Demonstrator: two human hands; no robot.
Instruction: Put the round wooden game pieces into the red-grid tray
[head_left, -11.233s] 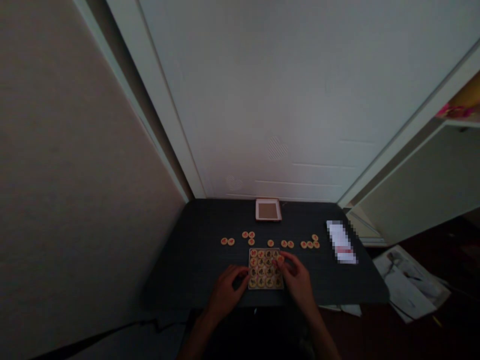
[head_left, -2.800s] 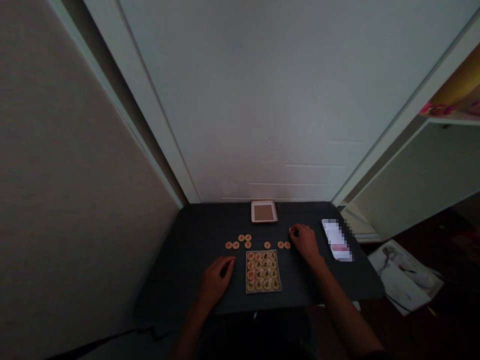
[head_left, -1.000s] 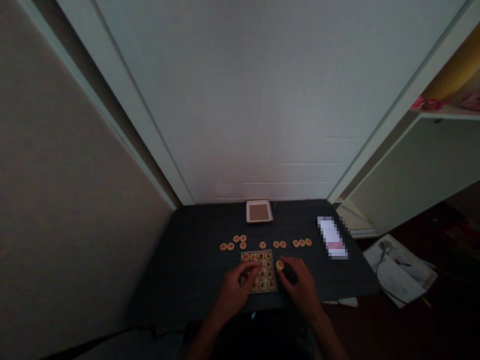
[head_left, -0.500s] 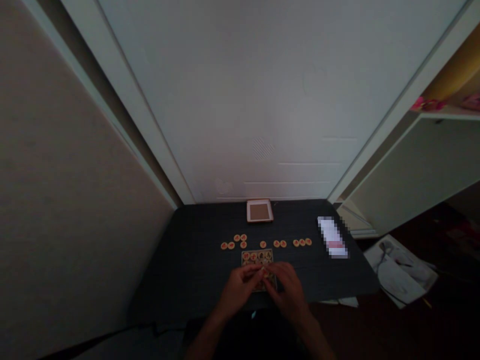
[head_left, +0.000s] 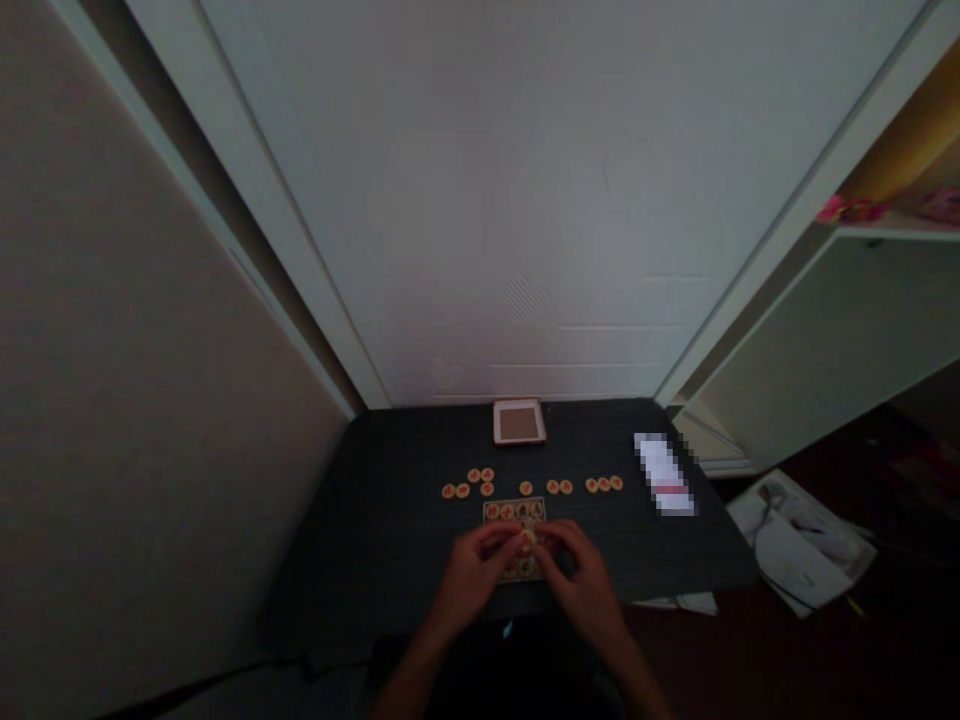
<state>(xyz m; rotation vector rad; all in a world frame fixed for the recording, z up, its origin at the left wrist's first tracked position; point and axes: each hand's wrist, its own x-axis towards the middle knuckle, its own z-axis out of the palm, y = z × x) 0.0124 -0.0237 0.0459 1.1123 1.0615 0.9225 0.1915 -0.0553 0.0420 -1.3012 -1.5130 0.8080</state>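
A small square box [head_left: 514,512] filled with round wooden chess pieces lies near the front of a dark table [head_left: 390,530]. My left hand [head_left: 472,575] and my right hand [head_left: 581,580] meet over the box's near half, fingers curled. Between their fingertips is one pale round piece [head_left: 527,539]; the right hand's fingers pinch it, and the left fingertips touch it. Several loose pieces lie in a row behind the box [head_left: 525,487].
A square lid or tray [head_left: 518,422] sits at the table's back edge by the wall. A blurred phone [head_left: 665,473] lies at the right. Papers [head_left: 802,545] lie on the floor to the right, under a white shelf unit [head_left: 847,350].
My right hand carried a piece from the right of the box to over its middle. My left hand came in and now meets it at that piece.
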